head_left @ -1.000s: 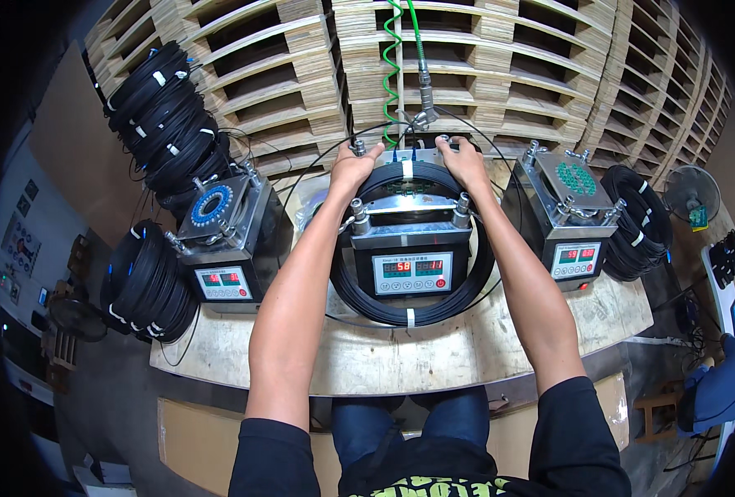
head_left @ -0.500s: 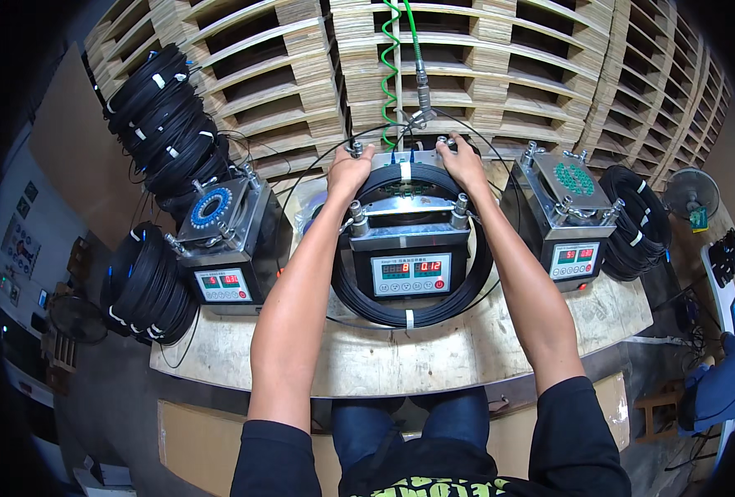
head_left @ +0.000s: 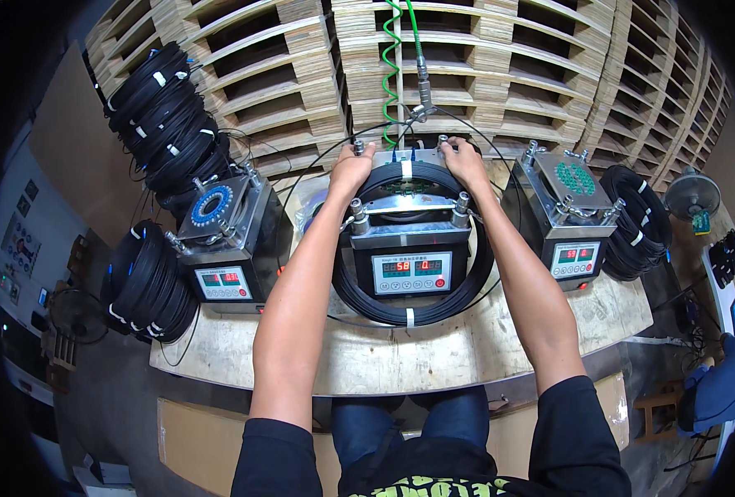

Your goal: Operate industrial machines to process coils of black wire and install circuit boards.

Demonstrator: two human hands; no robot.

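Note:
A boxy bench machine (head_left: 458,267) with a red-digit display stands in front of me, a large coil of black cable (head_left: 411,317) looped around it. At its far left corner, my left hand (head_left: 351,172) is closed around a metal clamp post (head_left: 358,147). My right hand (head_left: 467,168) is curled at the far right clamp post (head_left: 443,142), whose knob shows above the fingers. Between the hands, blue-tipped cable ends (head_left: 403,156) stand at the metal top plate. The machine's middle is partly hidden by the coil.
Similar machines stand on the left (head_left: 231,240) and right (head_left: 562,207). Black cable coils are stacked at the far left (head_left: 164,124) and right (head_left: 636,224). Wooden pallets (head_left: 500,74) rise behind the table (head_left: 367,364). A green coiled air hose (head_left: 392,74) hangs above.
My right hand's fingers have drawn down from the far right post's knob, which now shows more. The left hand has barely moved. Digits on the displays have changed.

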